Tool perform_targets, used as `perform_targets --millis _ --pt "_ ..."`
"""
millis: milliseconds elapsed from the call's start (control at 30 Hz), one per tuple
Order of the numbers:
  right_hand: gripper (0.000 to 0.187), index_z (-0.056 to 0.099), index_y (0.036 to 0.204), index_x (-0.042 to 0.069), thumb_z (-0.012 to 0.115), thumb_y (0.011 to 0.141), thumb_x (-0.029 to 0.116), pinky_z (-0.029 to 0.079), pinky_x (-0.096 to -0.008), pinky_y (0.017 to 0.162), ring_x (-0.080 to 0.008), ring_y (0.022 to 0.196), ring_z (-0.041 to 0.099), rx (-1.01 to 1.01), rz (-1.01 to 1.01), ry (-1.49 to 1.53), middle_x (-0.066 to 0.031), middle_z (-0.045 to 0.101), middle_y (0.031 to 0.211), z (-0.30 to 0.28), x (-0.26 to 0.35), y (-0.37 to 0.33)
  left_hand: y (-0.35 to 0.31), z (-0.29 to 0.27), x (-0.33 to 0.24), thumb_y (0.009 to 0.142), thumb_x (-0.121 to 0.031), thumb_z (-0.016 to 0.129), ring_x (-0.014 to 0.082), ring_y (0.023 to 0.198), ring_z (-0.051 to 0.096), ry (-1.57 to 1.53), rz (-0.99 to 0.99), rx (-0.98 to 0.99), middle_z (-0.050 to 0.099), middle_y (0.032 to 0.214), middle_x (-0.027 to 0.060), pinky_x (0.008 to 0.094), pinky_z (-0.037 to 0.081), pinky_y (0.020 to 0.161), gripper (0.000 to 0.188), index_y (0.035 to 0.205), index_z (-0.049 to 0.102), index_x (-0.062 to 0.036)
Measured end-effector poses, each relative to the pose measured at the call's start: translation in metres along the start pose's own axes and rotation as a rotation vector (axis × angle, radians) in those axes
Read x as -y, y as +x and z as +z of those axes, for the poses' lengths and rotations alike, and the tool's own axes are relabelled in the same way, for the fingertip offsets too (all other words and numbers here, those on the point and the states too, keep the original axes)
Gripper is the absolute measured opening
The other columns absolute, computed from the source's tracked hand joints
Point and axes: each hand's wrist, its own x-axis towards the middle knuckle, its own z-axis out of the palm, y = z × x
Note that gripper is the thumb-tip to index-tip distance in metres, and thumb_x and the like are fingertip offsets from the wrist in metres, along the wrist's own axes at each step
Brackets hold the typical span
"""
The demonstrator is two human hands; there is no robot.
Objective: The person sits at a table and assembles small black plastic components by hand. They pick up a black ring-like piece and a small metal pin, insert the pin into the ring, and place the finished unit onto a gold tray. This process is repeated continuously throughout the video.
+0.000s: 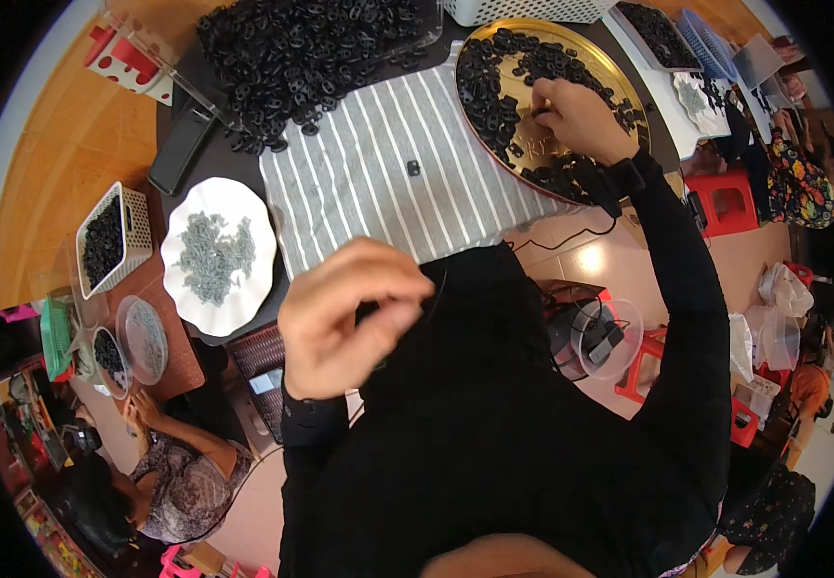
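— What is the cloth (369, 173) showing?
— It's wearing white stripes over grey, and the small parts (311, 67) are looking black.
— What's the tray (602, 60) showing?
— It's gleaming gold (brassy, really), while the wavy plate (224, 197) is showing white.

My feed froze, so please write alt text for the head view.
A person's right hand is over a round gold tray of small black parts; the left hand is curled in midair. One black part lies on a striped gray cloth, with a white plate of gray pieces to the cloth's left.
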Motion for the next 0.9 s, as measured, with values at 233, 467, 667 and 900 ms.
perform_targets --millis 233,467,667,900 --pt "0.012 0.059 0.09 -0.001 0.066 0.081 0.004 0.047 -0.0377 0.065 -0.0334 0.07 0.061 -0.105 -0.081 0.252 -0.0176 0.059 0.074 -0.015 0.042 -0.01 0.001 0.0 0.066 0.087 0.004 0.062 0.0129 0.074 0.059 0.212 -0.163 -0.382 0.065 0.088 0.0078 0.0254 0.044 0.064 0.011 0.097 0.067 0.0033" --pt "0.01 0.062 0.09 0.0 0.064 0.081 0.0 0.047 -0.0396 0.07 -0.0357 0.08 0.06 0.046 -0.31 0.505 -0.0151 0.055 0.081 0.034 0.12 -0.033 0.01 0.013 0.07 0.084 0.003 0.062 0.0205 0.064 0.058 0.418 -0.129 -0.305 0.063 0.082 0.0123 0.0299 0.045 0.059 0.01 0.093 0.066 0.0042" --pt "0.012 0.061 0.089 0.0 0.063 0.078 -0.001 0.048 -0.0447 0.071 -0.0393 0.081 0.059 -0.08 -0.202 0.577 -0.0174 0.057 0.086 0.029 0.122 -0.03 -0.003 0.007 0.069 0.084 0.003 0.062 0.019 0.063 0.058 0.423 -0.18 -0.344 0.062 0.082 0.0123 0.0295 0.045 0.059 0.01 0.093 0.066 0.0046" --pt "0.009 0.062 0.089 0.0 0.065 0.08 0.001 0.048 -0.0446 0.072 -0.0382 0.084 0.058 -0.184 -0.17 0.452 -0.0166 0.054 0.088 0.033 0.134 -0.034 -0.015 0.007 0.074 0.087 0.0 0.063 0.013 0.066 0.055 0.422 -0.201 -0.362 0.06 0.081 0.0084 0.0254 0.043 0.061 0.01 0.095 0.067 0.0048"
